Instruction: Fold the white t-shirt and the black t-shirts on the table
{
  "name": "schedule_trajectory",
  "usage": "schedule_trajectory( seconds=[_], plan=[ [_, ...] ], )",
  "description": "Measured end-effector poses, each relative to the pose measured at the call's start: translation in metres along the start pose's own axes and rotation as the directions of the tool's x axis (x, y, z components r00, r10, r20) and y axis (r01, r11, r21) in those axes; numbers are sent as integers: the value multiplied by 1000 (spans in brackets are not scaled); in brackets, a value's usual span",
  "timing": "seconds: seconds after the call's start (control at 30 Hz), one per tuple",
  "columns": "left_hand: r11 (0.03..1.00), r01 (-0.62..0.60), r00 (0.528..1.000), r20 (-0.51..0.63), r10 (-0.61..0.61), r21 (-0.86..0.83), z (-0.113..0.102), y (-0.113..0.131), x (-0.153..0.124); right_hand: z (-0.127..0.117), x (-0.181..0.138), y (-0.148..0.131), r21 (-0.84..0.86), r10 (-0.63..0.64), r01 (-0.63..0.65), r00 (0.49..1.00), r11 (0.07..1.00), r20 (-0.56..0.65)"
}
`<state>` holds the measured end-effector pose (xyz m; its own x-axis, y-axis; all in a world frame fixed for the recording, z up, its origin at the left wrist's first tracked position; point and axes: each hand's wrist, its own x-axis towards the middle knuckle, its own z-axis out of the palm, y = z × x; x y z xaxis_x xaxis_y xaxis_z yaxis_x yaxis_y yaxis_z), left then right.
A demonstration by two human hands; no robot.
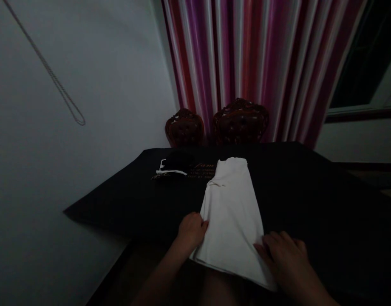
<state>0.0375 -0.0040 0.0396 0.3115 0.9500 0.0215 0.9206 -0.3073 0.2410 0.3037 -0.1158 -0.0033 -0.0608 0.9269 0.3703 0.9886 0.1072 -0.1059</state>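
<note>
A white folded garment (232,212) lies lengthwise on a table covered with a black cloth (310,199), its near end hanging toward me. My left hand (191,231) pinches the garment's left edge near the bottom, fingers closed on the fabric. My right hand (286,257) rests on the lower right corner, fingers curled over the cloth's edge.
A dark folded item with a white trim (173,166) lies at the table's far left, beside faint printed lettering. Two carved dark wooden chair backs (240,121) stand behind the table against a striped pink and red curtain (256,63). A white wall is on the left.
</note>
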Motion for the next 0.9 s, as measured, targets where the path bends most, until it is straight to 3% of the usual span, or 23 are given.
schedule_trajectory(
  seconds=[0.17,0.3,0.4,0.53,0.73,0.83,0.9],
  plan=[
    [998,43,999,-16,-42,50,-3,-12,-7,-3,-7,9,48,49,-49,999,998,-1],
    [995,94,994,-64,-92,23,-8,-14,-29,-10,-16,7,130,45,-40,998,991,-37],
    [992,124,988,-92,-125,-13,-9,-7,-59,-12,-30,9,174,-111,129,988,976,-107],
    [984,177,982,-61,-178,-18,-4,6,-89,-5,-46,18,17,-349,357,921,934,-172],
    [986,167,984,-61,-168,-12,6,12,-88,12,-43,25,-252,-514,455,812,854,-275],
    [975,141,986,-60,-154,-172,14,2,-82,8,-39,29,-277,-580,516,774,811,-256],
    [914,125,988,-40,-152,-386,20,-8,-79,1,-38,33,-259,-585,529,773,808,-245]
  ],
)
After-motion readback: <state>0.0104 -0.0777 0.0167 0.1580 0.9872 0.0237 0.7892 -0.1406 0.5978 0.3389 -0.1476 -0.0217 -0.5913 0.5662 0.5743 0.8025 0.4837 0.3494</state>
